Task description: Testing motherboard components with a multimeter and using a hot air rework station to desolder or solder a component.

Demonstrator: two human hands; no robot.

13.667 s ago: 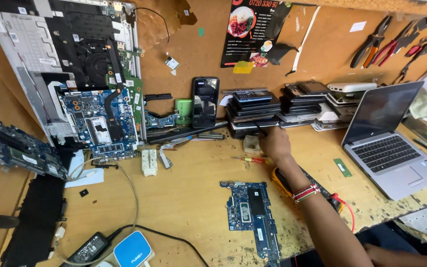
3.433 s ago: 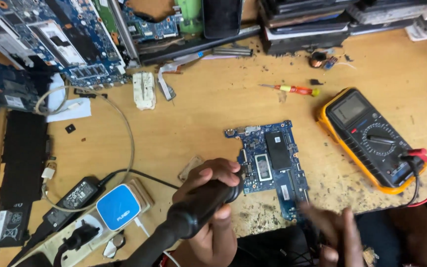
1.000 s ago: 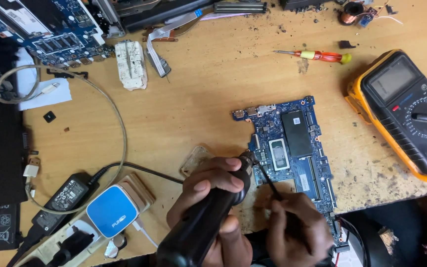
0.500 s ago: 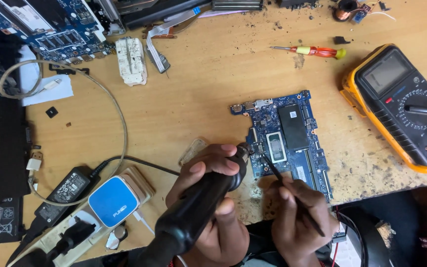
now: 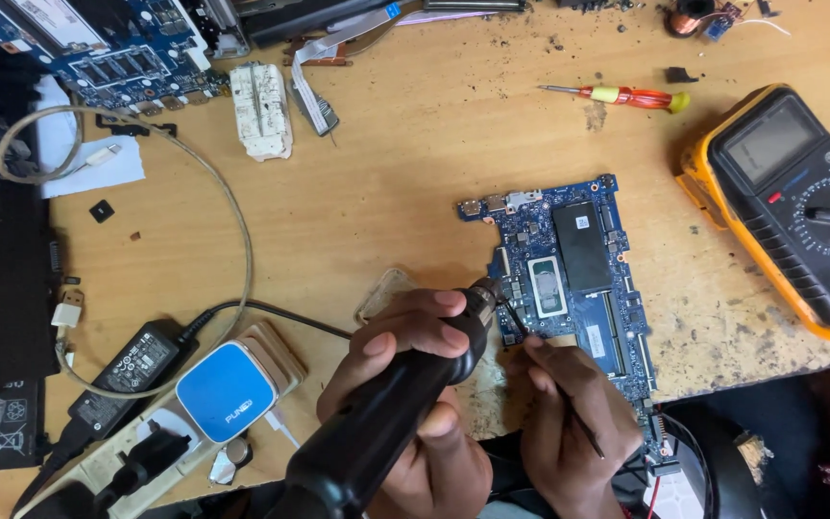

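A blue circuit board lies flat on the wooden bench near its front edge. My left hand grips a thick black hot-air tool, and the tool's nozzle sits at the board's left edge. My right hand pinches thin black tweezers. Their tip touches the board right beside the nozzle. Both hands are close together below the board.
A yellow multimeter lies at the right. A red-handled screwdriver is behind the board. A blue-and-white plug adapter, a black power brick and cables occupy the lower left. Other circuit boards sit at the top left.
The view has shifted slightly. My right hand has drawn the tweezers closer to the nozzle at the board's left edge. My left hand keeps the hot-air tool in the same spot.
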